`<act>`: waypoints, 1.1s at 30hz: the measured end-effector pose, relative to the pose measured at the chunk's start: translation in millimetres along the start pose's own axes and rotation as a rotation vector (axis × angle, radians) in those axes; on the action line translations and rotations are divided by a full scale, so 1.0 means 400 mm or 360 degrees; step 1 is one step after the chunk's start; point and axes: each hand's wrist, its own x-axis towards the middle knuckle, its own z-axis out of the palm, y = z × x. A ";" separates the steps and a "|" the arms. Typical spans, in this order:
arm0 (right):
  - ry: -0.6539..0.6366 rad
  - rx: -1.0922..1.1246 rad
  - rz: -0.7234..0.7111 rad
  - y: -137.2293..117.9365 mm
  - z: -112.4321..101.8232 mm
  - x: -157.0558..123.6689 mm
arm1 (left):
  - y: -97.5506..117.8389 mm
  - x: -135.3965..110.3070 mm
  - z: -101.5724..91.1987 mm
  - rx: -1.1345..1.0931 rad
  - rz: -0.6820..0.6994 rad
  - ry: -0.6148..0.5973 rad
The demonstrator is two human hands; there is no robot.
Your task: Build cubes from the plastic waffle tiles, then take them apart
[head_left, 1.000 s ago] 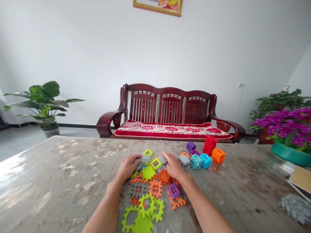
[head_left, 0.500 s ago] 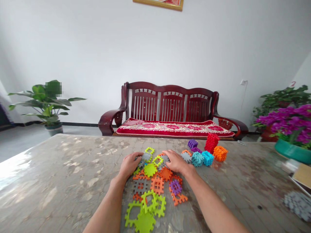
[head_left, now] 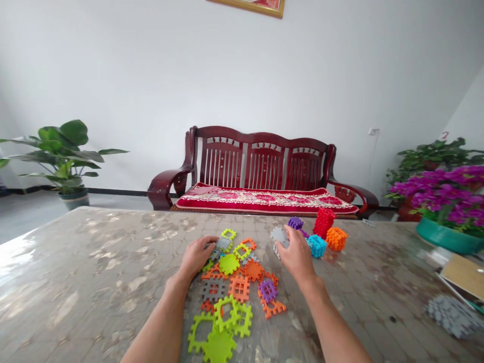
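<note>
The right hand (head_left: pixel 298 253) has its thumb and forefinger set at the edge of the grey stack (head_left: pixel 279 236), and these fingers seem to pinch it. This stack is on the far part of the surface (head_left: pixel 121 282), to the right of the loose pieces. I think that, if the pinch is too light or uneven, the toothed layers could slide apart. The purple stack (head_left: pixel 295 222) stands just behind, and the blue stack (head_left: pixel 316 246) is near the hand; a careless turn of the wrist could knock either one. The red stack (head_left: pixel 324 223) is the tallest, so a push could topple it most easily. The left hand (head_left: pixel 196 257) has bent fingers beside a grey piece (head_left: pixel 224 243); whether they grip it, I cannot tell. Because the green piece (head_left: pixel 229 264) and its neighbours partly overlap, pulling one could drag others.
</note>
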 end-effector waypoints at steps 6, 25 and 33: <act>-0.0012 -0.0157 0.0190 0.055 -0.002 0.000 | 0.003 0.000 -0.002 -0.0009 -0.0022 0.0003; -0.0078 -0.0361 0.0094 0.005 -0.023 -0.016 | -0.002 0.001 0.002 -0.0007 -0.0028 -0.0002; -0.0659 0.0272 -0.0063 -0.072 0.039 -0.071 | 0.005 -0.005 -0.002 -0.0018 -0.0026 0.0000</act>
